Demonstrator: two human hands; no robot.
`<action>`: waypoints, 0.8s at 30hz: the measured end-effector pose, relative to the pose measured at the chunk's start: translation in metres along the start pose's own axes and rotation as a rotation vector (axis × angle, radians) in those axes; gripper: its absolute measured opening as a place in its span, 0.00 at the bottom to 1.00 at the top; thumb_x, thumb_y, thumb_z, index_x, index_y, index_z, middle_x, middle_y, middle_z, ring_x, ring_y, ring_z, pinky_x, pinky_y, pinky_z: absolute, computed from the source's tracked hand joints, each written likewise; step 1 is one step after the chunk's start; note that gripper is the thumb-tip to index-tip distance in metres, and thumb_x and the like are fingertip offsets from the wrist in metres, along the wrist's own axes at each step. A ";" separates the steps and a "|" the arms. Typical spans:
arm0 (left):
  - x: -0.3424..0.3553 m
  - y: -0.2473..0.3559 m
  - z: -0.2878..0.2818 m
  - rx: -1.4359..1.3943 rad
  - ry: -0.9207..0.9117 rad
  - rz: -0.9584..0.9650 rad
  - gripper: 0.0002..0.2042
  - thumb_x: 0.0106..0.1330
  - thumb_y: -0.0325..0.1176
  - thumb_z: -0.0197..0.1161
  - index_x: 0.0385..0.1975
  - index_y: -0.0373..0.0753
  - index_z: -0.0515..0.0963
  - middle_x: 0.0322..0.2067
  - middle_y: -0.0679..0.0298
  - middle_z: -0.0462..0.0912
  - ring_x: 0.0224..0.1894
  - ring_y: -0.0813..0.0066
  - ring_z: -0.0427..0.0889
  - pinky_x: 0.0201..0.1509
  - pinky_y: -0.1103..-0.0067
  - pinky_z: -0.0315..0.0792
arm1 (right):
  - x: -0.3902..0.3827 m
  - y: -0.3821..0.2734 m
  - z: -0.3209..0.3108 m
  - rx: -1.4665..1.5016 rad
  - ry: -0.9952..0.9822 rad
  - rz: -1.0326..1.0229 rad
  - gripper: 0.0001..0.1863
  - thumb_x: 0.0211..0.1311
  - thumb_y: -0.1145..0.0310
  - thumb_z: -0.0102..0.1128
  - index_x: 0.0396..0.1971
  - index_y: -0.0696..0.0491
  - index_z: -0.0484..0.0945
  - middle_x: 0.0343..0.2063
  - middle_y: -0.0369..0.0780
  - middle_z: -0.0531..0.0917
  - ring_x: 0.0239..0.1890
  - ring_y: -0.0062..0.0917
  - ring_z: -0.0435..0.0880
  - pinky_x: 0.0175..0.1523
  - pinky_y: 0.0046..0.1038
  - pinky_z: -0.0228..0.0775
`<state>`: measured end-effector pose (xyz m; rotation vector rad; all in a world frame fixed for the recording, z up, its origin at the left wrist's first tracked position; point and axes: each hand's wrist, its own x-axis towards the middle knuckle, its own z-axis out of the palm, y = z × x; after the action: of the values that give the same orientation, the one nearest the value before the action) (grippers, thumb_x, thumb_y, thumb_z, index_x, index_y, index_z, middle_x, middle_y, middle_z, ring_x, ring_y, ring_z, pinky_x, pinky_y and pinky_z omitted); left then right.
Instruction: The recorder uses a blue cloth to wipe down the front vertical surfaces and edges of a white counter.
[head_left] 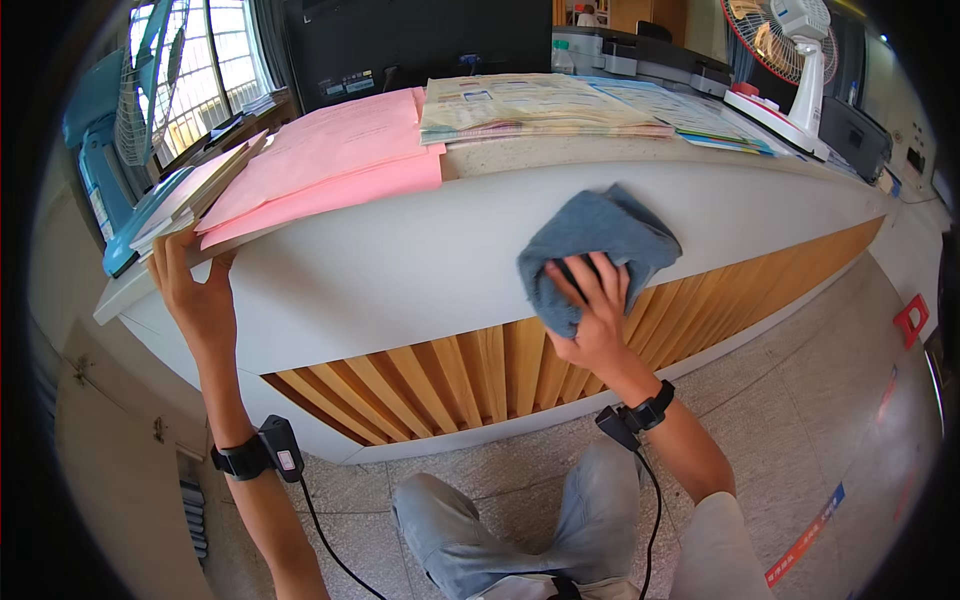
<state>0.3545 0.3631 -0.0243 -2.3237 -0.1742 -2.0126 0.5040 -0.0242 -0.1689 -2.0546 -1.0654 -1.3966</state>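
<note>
My right hand (598, 310) holds a blue-grey cloth (600, 220) pressed to the white front panel (380, 260) of a counter, just above a band of wooden slats (450, 370). At the upper left my left hand (195, 290) grips the counter's top edge, its fingertips beside a stack of papers (200, 190) and a pink sheaf of paper (320, 150). Both wrists wear black straps with cabled devices.
Newspaper-like sheets (530, 105) lie on the countertop. A blue fan (110, 200) stands left, a white fan (800, 70) right. Behind are a black screen (400, 40) and printers (630, 60). My legs show below, on speckled floor tiles (760, 400).
</note>
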 end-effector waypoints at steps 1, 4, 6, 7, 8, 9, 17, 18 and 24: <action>-0.001 -0.001 0.003 -0.004 0.011 0.006 0.20 0.49 0.23 0.74 0.41 0.35 0.74 0.39 0.60 0.74 0.46 0.58 0.70 0.52 0.68 0.67 | 0.007 -0.002 -0.002 0.030 -0.090 -0.091 0.32 0.45 0.65 0.67 0.57 0.47 0.77 0.58 0.39 0.73 0.59 0.40 0.67 0.62 0.46 0.53; -0.001 0.001 0.001 -0.006 0.027 0.010 0.20 0.48 0.19 0.71 0.42 0.35 0.73 0.40 0.59 0.75 0.47 0.57 0.71 0.54 0.68 0.66 | 0.033 -0.024 0.001 0.059 -0.273 -0.232 0.40 0.38 0.64 0.71 0.61 0.40 0.73 0.60 0.34 0.69 0.59 0.38 0.66 0.57 0.42 0.58; -0.001 0.006 0.001 -0.013 0.028 0.017 0.20 0.48 0.23 0.74 0.41 0.35 0.74 0.40 0.60 0.75 0.46 0.57 0.71 0.52 0.68 0.67 | 0.038 -0.035 0.003 0.062 -0.278 -0.212 0.44 0.36 0.64 0.73 0.63 0.39 0.71 0.63 0.35 0.65 0.61 0.37 0.64 0.56 0.43 0.59; 0.000 0.007 0.000 -0.015 0.038 0.015 0.20 0.48 0.23 0.74 0.41 0.35 0.74 0.40 0.60 0.75 0.46 0.57 0.71 0.52 0.68 0.67 | 0.043 -0.040 0.003 0.059 -0.233 -0.175 0.37 0.40 0.64 0.70 0.59 0.39 0.75 0.61 0.38 0.66 0.60 0.39 0.63 0.57 0.44 0.56; -0.001 0.007 0.000 -0.035 0.033 0.005 0.20 0.48 0.23 0.74 0.41 0.35 0.74 0.39 0.60 0.75 0.46 0.57 0.71 0.52 0.68 0.67 | 0.047 -0.044 0.002 0.057 -0.188 -0.139 0.31 0.44 0.64 0.67 0.56 0.39 0.79 0.59 0.40 0.67 0.60 0.40 0.62 0.58 0.46 0.54; -0.003 0.008 -0.001 -0.056 0.029 -0.006 0.20 0.48 0.23 0.74 0.41 0.35 0.75 0.39 0.60 0.75 0.45 0.57 0.71 0.52 0.68 0.68 | 0.046 -0.045 -0.001 -0.003 -0.181 -0.141 0.37 0.41 0.62 0.72 0.59 0.37 0.75 0.63 0.38 0.66 0.61 0.38 0.64 0.56 0.43 0.57; -0.006 0.010 0.008 -0.129 0.096 0.003 0.20 0.48 0.23 0.74 0.42 0.36 0.77 0.38 0.60 0.76 0.44 0.58 0.70 0.50 0.68 0.68 | 0.022 -0.012 -0.024 -0.313 -0.158 0.044 0.28 0.53 0.62 0.65 0.57 0.42 0.77 0.65 0.46 0.64 0.65 0.43 0.61 0.64 0.53 0.48; -0.005 0.006 0.008 -0.135 0.101 -0.003 0.20 0.48 0.23 0.74 0.42 0.36 0.77 0.38 0.60 0.76 0.44 0.58 0.70 0.50 0.68 0.68 | 0.013 -0.008 -0.026 -0.325 -0.204 0.071 0.28 0.53 0.62 0.64 0.58 0.44 0.76 0.66 0.48 0.63 0.66 0.44 0.60 0.65 0.54 0.46; 0.000 0.001 0.001 -0.198 0.156 -0.009 0.21 0.44 0.19 0.72 0.41 0.37 0.77 0.36 0.61 0.75 0.43 0.59 0.70 0.49 0.68 0.66 | -0.038 0.003 -0.030 -0.181 -0.288 0.267 0.26 0.62 0.65 0.60 0.61 0.54 0.72 0.68 0.53 0.58 0.69 0.51 0.55 0.67 0.54 0.46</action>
<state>0.3559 0.3619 -0.0249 -2.2609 0.0252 -2.3005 0.4819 -0.0606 -0.1914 -2.4803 -0.7530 -1.1228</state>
